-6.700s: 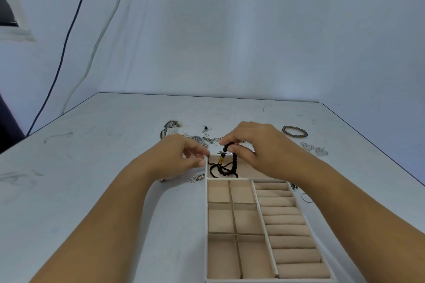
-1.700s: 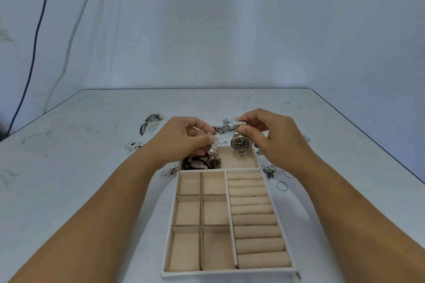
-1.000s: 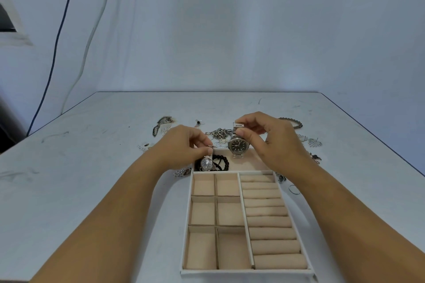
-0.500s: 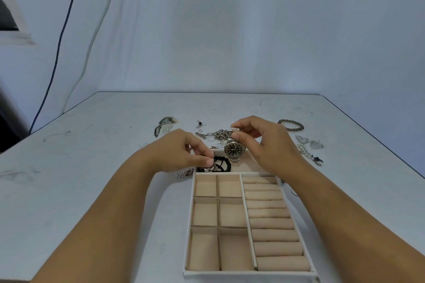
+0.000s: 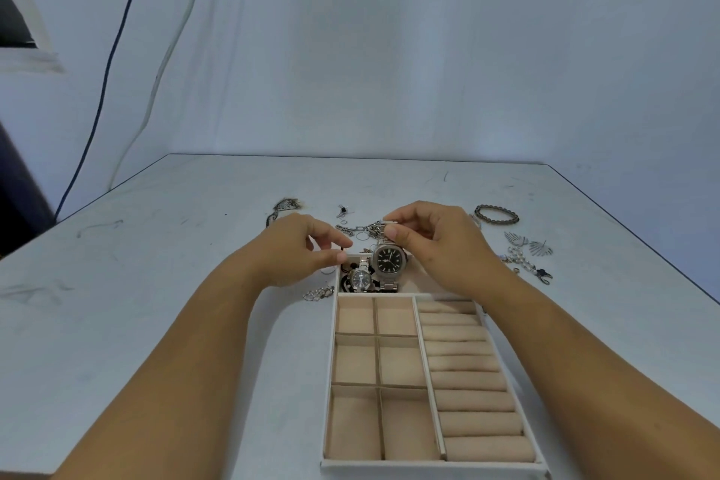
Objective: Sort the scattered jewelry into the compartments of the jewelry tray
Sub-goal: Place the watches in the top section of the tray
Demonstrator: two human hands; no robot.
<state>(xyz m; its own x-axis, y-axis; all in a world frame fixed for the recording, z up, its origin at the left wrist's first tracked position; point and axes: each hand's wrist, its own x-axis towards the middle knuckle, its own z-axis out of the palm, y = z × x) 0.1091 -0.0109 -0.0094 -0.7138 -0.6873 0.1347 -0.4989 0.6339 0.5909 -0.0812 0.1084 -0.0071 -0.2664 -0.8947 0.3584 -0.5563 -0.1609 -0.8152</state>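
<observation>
Watching the head view, I saw the right hand (image 5: 440,245) pinching the strap of the large dark-faced watch (image 5: 390,261), its lower end resting in the far compartment of the jewelry tray (image 5: 428,467). The left hand (image 5: 296,255) had thumb and forefinger drawn together just beside a smaller watch (image 5: 360,279) lying there on a black beaded bracelet (image 5: 345,286); whether it gripped anything I could not tell. A brown bead bracelet (image 5: 496,214) and leaf earrings (image 5: 528,245) lay on the surface (image 5: 117,304) off to the right.
</observation>
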